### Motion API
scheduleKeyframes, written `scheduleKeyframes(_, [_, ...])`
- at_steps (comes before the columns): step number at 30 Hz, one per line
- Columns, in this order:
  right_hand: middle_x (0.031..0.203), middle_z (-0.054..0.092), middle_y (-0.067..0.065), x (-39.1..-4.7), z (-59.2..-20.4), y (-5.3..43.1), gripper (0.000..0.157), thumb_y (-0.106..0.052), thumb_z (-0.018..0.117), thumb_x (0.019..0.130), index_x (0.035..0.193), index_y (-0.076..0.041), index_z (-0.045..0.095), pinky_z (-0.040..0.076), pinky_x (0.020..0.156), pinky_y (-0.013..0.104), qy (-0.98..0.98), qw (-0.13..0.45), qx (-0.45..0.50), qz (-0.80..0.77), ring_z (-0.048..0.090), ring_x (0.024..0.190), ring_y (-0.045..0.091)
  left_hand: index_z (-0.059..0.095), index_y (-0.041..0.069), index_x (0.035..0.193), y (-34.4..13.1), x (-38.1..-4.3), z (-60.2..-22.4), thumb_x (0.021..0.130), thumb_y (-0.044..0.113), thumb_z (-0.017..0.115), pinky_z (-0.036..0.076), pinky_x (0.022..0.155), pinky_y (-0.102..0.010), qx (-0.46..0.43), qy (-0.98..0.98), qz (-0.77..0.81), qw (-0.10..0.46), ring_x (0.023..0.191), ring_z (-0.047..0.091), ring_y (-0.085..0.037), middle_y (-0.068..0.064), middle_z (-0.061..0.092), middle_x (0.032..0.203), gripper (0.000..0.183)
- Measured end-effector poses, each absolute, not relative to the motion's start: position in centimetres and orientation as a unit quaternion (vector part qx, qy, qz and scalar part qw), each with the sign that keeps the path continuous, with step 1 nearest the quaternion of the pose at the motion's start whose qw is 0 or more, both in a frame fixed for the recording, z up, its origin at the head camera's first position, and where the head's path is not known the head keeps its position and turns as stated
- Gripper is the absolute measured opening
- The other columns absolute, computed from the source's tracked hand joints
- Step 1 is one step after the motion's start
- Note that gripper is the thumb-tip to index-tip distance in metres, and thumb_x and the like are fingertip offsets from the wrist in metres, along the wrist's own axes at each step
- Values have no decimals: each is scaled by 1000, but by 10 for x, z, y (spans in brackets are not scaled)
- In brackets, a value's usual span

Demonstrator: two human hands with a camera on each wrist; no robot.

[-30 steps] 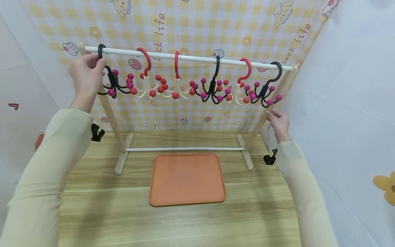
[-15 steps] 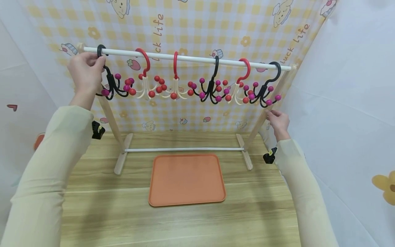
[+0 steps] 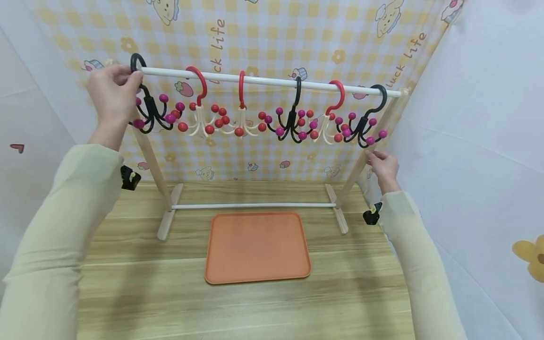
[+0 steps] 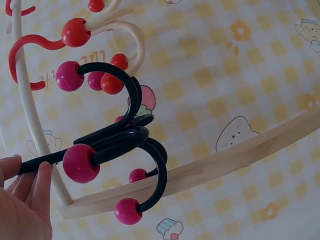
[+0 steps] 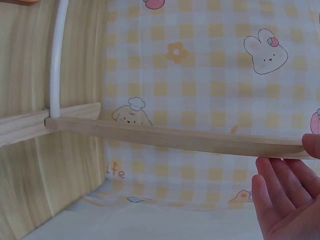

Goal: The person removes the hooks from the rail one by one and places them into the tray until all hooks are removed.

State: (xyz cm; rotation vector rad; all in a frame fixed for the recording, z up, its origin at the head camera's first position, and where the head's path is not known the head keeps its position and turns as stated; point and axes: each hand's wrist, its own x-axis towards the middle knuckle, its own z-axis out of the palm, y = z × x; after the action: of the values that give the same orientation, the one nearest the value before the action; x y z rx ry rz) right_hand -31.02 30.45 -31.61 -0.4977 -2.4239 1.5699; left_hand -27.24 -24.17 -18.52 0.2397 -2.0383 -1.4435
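At the left end of the rack, my left hand (image 3: 112,97) pinches the neck of a black claw-shaped hook hanger (image 3: 150,105) with magenta balls on its prongs. Its curved top stands a little above the white rod (image 3: 263,81); whether it touches the rod I cannot tell. The left wrist view shows the thumb and fingers around the black stem (image 4: 42,161). My right hand (image 3: 384,167) holds the right wooden post (image 5: 175,139) between thumb and fingers, below the rightmost black hanger (image 3: 363,131).
Along the rod hang red-hooked cream hangers (image 3: 201,118) with red balls and another black hanger (image 3: 292,123). An orange tray (image 3: 258,248) lies on the wooden table (image 3: 238,311) before the rack's lower bar (image 3: 255,205). A checked cloth (image 3: 272,28) stands behind.
My left hand has risen slightly and shifted left with the black hanger, whose hook top now sits higher over the rod. The right hand has stayed on the post.
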Motion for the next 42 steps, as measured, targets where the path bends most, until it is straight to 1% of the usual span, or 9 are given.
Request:
scheduleKeyframes(4, [120,51,15,-310,-316,304,52,-36,50,87,126,-3,47,42,76,25,-825,107,-170,529,52,103,21,64,5,106,-241,-268,-182,81,20,63,40,54,-7,79,-762,-556,323,60,54,1,6,66,86,29])
scheduleKeyframes(9, [118,52,16,-310,-315,304,51,-35,51,87,125,-3,48,42,75,24,-827,109,-171,525,53,102,21,65,9,102,-241,-261,-178,81,21,63,41,56,-8,65,-759,-556,333,55,54,1,5,66,89,25])
scheduleKeyframes(16, [118,52,15,-309,-314,303,51,-35,51,87,126,-2,47,42,74,23,-824,104,-170,530,53,103,22,65,8,104,-242,-253,-176,82,22,62,42,69,-12,63,-763,-545,341,68,57,0,5,66,92,27])
scheduleKeyframes(21, [117,53,15,-309,-313,303,51,-34,52,86,125,-1,48,42,67,20,-822,107,-173,532,53,103,23,66,6,102,-243,-250,-182,81,20,63,43,66,-11,51,-769,-529,356,67,57,3,8,66,86,25])
scheduleKeyframes(25, [119,52,16,-309,-313,304,51,-35,51,87,126,-2,47,42,68,20,-826,104,-171,527,53,102,21,67,7,100,-243,-248,-190,81,18,63,43,66,-11,47,-770,-531,351,66,57,3,9,67,82,23])
scheduleKeyframes(30, [120,51,15,-310,-313,305,52,-36,51,87,126,-3,47,42,69,21,-827,102,-171,525,54,97,16,66,8,101,-240,-250,-196,81,19,64,44,70,-12,47,-777,-524,345,69,57,3,5,66,89,24])
scheduleKeyframes(34, [120,51,16,-310,-313,307,52,-36,51,87,127,-2,46,42,69,20,-828,104,-169,524,54,97,17,66,7,100,-234,-255,-199,80,20,64,44,70,-12,49,-783,-509,355,70,57,4,2,66,91,24])
scheduleKeyframes(39, [121,50,16,-309,-312,307,53,-36,51,87,127,-2,45,43,76,25,-826,99,-169,529,53,100,19,67,8,94,-226,-259,-202,80,22,65,44,66,-12,55,-799,-473,368,68,57,7,-1,66,91,20])
scheduleKeyframes(42, [122,49,16,-308,-312,306,53,-36,51,87,128,-2,45,43,80,28,-826,97,-168,530,53,101,19,67,6,96,-223,-257,-205,81,25,63,43,62,-11,59,-814,-450,364,67,55,7,-3,66,94,24])
